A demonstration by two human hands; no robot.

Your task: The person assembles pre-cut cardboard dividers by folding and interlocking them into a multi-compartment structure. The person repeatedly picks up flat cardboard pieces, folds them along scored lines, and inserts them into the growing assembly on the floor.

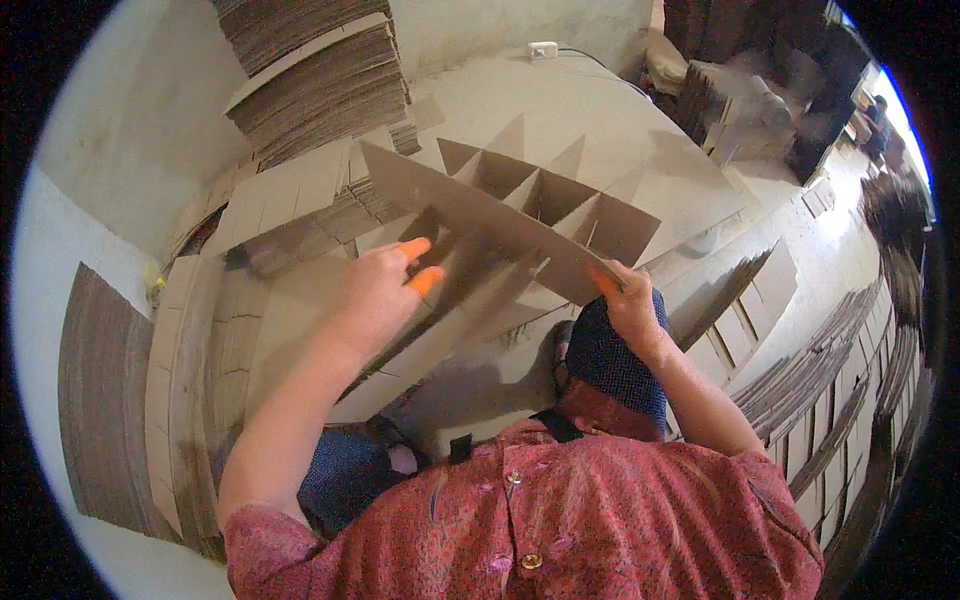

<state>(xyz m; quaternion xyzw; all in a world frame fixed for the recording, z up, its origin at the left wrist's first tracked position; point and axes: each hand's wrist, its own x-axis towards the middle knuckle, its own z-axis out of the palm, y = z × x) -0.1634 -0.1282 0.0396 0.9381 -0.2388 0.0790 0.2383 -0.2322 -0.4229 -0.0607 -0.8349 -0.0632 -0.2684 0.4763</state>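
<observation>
A cardboard grid divider [492,218], made of crossed brown strips, stands tilted in front of me. Its long near strip slants down to the right, and several cells lie open behind it. My right hand [632,312] grips the lower right end of that strip, with an orange finger cover on at least one finger. Left of the divider, my left hand [378,288] has two orange-covered fingertips spread apart, with nothing visible between them. Its other fingers are partly hidden. Slotted cardboard strips [290,215] lie beyond the left hand.
Tall stacks of cardboard sheets [320,95] stand at the back left, with another stack [105,400] at far left. A white power strip [542,50] with a cable lies on the pale work surface [600,105]. Slotted cardboard bundles [830,365] fill the right side.
</observation>
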